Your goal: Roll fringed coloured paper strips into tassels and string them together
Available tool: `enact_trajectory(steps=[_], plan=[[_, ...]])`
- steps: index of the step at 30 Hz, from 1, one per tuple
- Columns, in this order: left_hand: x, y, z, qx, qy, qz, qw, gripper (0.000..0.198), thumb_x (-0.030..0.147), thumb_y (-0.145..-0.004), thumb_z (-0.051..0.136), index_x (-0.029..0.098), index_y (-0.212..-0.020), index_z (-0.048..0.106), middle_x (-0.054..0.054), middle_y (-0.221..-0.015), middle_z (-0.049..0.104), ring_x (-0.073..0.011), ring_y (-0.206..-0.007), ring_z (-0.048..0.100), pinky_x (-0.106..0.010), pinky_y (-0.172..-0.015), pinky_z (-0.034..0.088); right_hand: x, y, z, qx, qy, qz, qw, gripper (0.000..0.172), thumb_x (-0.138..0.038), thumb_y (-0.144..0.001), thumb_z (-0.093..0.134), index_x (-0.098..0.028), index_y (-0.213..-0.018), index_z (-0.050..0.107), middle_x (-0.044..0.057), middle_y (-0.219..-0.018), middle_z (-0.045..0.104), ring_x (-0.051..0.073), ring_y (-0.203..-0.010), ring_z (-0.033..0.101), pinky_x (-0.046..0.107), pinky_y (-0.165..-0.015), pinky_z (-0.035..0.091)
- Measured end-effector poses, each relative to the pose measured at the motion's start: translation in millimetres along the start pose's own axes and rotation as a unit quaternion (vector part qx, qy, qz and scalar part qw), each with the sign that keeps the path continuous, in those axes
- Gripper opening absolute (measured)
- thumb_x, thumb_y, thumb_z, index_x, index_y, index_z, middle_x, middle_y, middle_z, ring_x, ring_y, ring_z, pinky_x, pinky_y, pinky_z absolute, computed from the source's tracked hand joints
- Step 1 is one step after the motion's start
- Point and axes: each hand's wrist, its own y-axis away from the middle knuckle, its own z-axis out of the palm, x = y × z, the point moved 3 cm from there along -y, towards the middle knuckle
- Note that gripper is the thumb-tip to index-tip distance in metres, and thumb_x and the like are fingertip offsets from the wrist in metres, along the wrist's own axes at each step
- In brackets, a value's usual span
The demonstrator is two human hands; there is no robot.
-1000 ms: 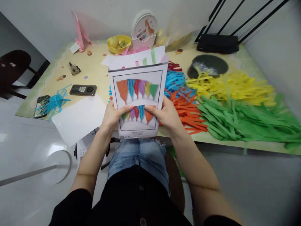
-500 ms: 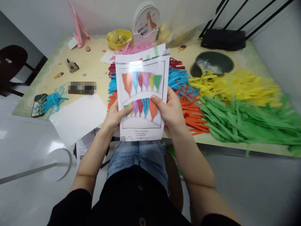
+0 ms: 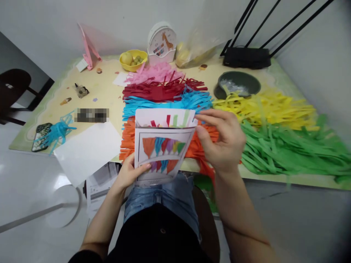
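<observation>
My left hand [image 3: 132,171] is closed on the lower left side of a tassel bunting packet [image 3: 141,153], its thumb lying across the front. The packet is tilted over my lap and pictures rows of coloured tassels. Its upper edge gapes, showing a white card [image 3: 153,115] and red and green strips inside. At the packet's upper right corner is my right hand [image 3: 223,137], fingers stretched and thumb apart; the fingertips touch or nearly touch the edge. Behind the packet lie fringed bundles of orange tissue paper [image 3: 127,137], blue tissue paper [image 3: 148,103], dark red tissue paper [image 3: 156,91] and pink tissue paper [image 3: 156,73].
Yellow fringe [image 3: 274,109] and green fringe [image 3: 287,146] spread over the right side. Behind them stand a dark bowl [image 3: 255,84] and a black router [image 3: 246,57]. A white sheet [image 3: 87,151] overhangs the front edge; a blue tassel [image 3: 56,132] lies on a phone [image 3: 37,146].
The packet has come down and tipped, uncovering the fringed bundles behind. My right hand has left its lower right side and moved to the upper right corner; my left hand keeps its hold.
</observation>
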Motion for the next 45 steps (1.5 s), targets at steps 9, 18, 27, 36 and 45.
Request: enact_trajectory(steps=[9,18,27,36,45], plan=[[1,22,7.6,-0.065,-0.129,0.043,0.989,0.045,0.041,-0.080,0.077,0.015,-0.117,0.072,-0.010,-0.113,0.076,-0.0278,-0.102,0.069,-0.037,-0.093,0.054,-49,-30,10,-0.468,0.158,-0.126,0.860,0.048,-0.062,-0.094,0.057,-0.018,-0.096,0.076,0.011,-0.081,0.074,0.026,-0.078,0.066,0.037,-0.072,0.045],[-6,25,31.5,-0.043,-0.061,-0.014,0.997,0.039,0.040,-0.075,0.081,0.014,-0.103,0.075,-0.007,-0.093,0.077,-0.0228,-0.082,0.069,-0.032,-0.077,0.056,-69,-24,27,-0.600,-0.070,-0.091,0.792,0.028,-0.044,-0.099,0.058,-0.022,-0.101,0.074,0.003,-0.092,0.077,0.018,-0.075,0.070,0.028,-0.063,0.050],[0,26,19.0,0.081,-0.032,-0.046,0.995,0.045,0.043,-0.070,0.082,0.014,-0.103,0.075,-0.009,-0.097,0.079,-0.0243,-0.084,0.072,-0.033,-0.078,0.056,-37,-18,-10,-0.244,0.154,-0.132,0.948,0.037,-0.044,-0.100,0.053,-0.016,-0.093,0.076,0.013,-0.086,0.076,0.030,-0.090,0.070,0.043,-0.080,0.051],[0,19,36.9,0.008,-0.064,0.003,0.998,0.044,0.031,-0.067,0.085,0.015,-0.107,0.074,-0.007,-0.102,0.078,-0.0252,-0.094,0.070,-0.035,-0.087,0.055,-58,-12,28,-0.571,-0.055,-0.049,0.818,0.038,-0.049,-0.102,0.051,-0.021,-0.120,0.067,0.006,-0.110,0.077,0.021,-0.089,0.073,0.030,-0.072,0.053],[-26,11,17.6,0.135,0.118,-0.065,0.982,0.051,0.039,-0.059,0.093,0.012,-0.099,0.076,-0.009,-0.095,0.078,-0.0209,-0.083,0.070,-0.030,-0.079,0.055,10,45,16,-0.016,-0.167,0.128,0.977,0.053,-0.035,-0.087,0.074,-0.027,-0.135,0.052,0.011,-0.128,0.070,0.024,-0.106,0.072,0.038,-0.090,0.059]])
